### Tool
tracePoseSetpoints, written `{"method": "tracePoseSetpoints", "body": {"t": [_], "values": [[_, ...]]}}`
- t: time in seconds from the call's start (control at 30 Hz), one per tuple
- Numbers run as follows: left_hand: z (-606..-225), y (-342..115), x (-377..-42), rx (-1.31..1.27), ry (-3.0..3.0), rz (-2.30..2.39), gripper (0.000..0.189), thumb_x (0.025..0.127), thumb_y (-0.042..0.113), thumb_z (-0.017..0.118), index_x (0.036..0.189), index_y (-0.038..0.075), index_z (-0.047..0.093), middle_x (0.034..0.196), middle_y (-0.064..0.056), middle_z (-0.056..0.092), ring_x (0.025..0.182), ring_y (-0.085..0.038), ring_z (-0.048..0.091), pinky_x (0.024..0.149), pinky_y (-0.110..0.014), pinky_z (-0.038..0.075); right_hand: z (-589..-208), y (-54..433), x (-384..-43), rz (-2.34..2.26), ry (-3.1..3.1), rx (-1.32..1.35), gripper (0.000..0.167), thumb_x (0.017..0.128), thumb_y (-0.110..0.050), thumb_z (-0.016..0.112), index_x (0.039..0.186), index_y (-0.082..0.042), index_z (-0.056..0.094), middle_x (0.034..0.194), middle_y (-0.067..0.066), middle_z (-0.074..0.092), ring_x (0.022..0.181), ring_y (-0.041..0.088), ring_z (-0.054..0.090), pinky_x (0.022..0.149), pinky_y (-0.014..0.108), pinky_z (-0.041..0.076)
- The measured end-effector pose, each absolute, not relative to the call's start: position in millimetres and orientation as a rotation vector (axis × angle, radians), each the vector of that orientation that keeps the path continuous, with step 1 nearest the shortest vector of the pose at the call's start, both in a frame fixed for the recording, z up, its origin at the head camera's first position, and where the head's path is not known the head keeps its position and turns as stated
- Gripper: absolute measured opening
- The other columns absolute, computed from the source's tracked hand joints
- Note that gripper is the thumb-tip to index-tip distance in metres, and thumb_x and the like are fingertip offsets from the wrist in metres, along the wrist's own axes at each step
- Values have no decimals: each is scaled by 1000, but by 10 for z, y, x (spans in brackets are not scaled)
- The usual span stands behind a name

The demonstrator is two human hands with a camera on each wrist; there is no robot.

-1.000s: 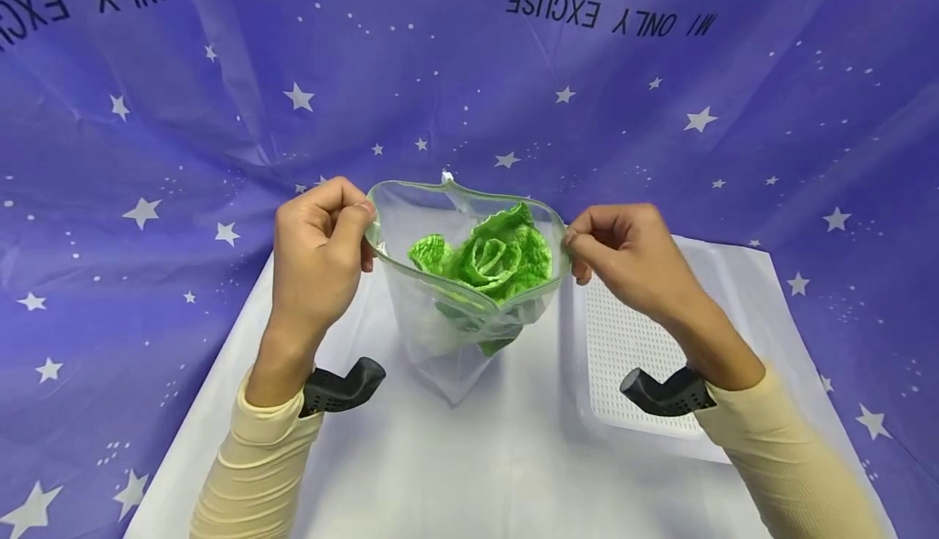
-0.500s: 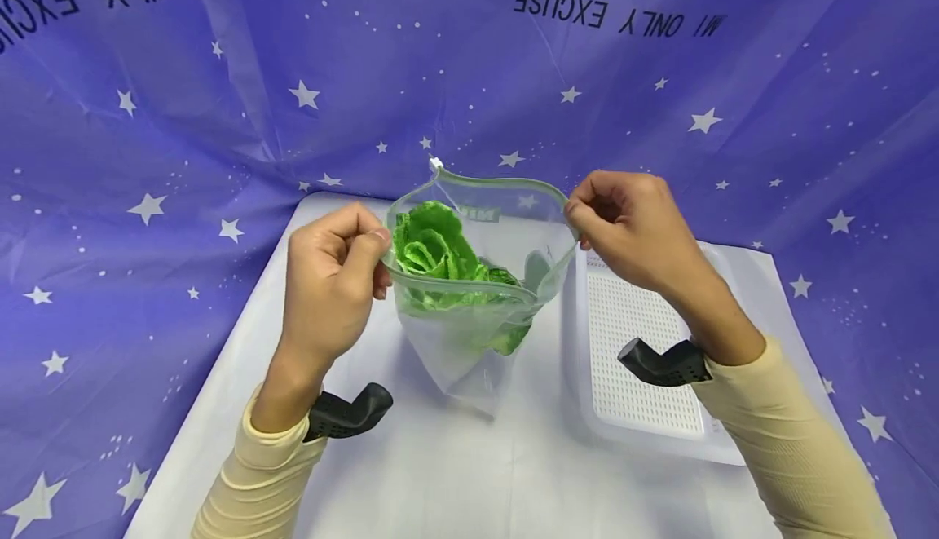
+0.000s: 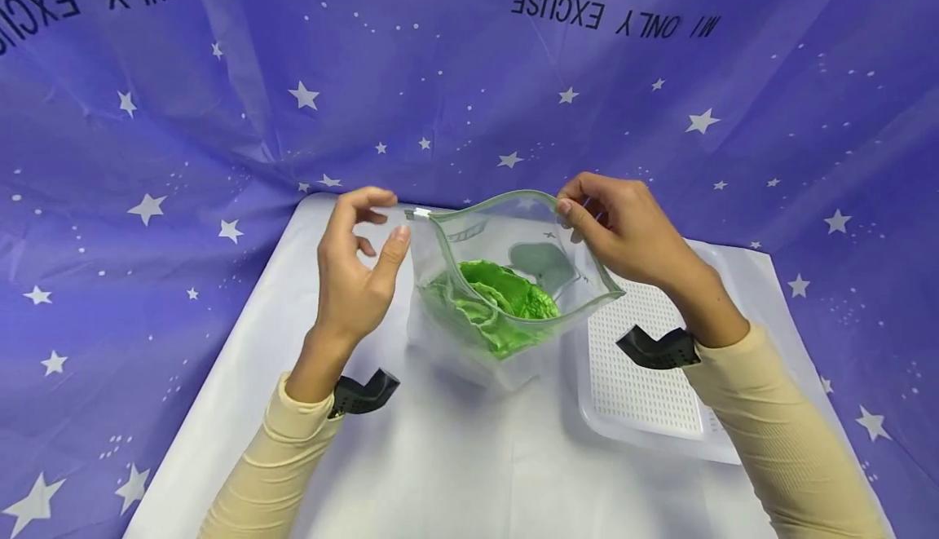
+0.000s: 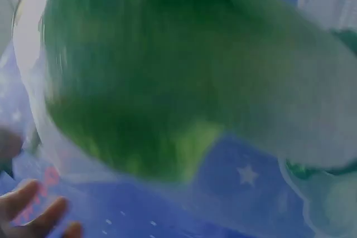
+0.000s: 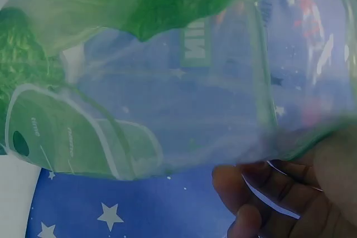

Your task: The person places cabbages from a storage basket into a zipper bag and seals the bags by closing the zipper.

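A clear zip bag (image 3: 455,360) with a green rim hangs over the table, its mouth wide. Green leafy lettuce (image 3: 506,298) lies inside it, also seen through the plastic as blurred green in the left wrist view. My right hand (image 3: 623,225) pinches the bag's far right rim between thumb and fingers. To the left, my left hand (image 3: 359,262) is apart from the bag, thumb and fingers spread and holding nothing. The white zip slider (image 3: 421,213) sits at the rim's left end, close to those fingertips. In the right wrist view, fingers (image 5: 228,185) are at the bag's edge.
A white tray (image 3: 587,392) with a perforated insert stands at the right, partly under my right forearm. The white tabletop (image 3: 440,474) stretches in front. Behind it hangs a purple star-printed cloth (image 3: 440,58).
My left hand has let go of the bag's left rim. The lettuce has shifted inside and sits lower in the bag. The right hand still pinches the rim.
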State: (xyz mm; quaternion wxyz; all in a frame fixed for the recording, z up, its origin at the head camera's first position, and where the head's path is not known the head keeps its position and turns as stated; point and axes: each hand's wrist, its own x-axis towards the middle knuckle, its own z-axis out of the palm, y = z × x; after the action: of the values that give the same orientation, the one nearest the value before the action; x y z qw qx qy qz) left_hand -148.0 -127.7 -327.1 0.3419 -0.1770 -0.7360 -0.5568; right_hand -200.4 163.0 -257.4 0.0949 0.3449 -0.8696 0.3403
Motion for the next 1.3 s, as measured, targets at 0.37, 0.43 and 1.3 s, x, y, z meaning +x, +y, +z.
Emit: {"method": "tracePoseSetpoints", "body": {"t": [0.37, 0.43, 1.3], "values": [[-3374, -1284, -1657, -360, -1828, -1397, 12, 90, 6, 69, 80, 1, 72, 73, -6, 70, 63, -8, 57, 58, -24, 41, -2776, 1868, -1832, 1623, -2342, 1110, 36, 103, -24, 52, 123, 4, 62, 108, 16, 66, 92, 23, 63, 70, 28, 50], [-3403, -1331, -1668, -291, -1821, -1406, 11, 90, 4, 68, 81, 0, 72, 71, -8, 70, 61, -6, 56, 55, -20, 39, -2894, 1938, -1749, 1784, -2241, 1163, 43, 100, -21, 58, 132, 8, 54, 123, 20, 60, 103, 27, 60, 77, 29, 51], [-3289, -1487, -1621, -514, -2016, -1451, 25, 102, 7, 50, 91, -1, 70, 79, -6, 69, 70, -16, 62, 61, -25, 46, -2846, 1696, -1789, 1156, -2325, 788, 40, 85, -3, 74, 124, -5, 65, 118, 7, 64, 106, 20, 56, 88, 29, 44]]}}
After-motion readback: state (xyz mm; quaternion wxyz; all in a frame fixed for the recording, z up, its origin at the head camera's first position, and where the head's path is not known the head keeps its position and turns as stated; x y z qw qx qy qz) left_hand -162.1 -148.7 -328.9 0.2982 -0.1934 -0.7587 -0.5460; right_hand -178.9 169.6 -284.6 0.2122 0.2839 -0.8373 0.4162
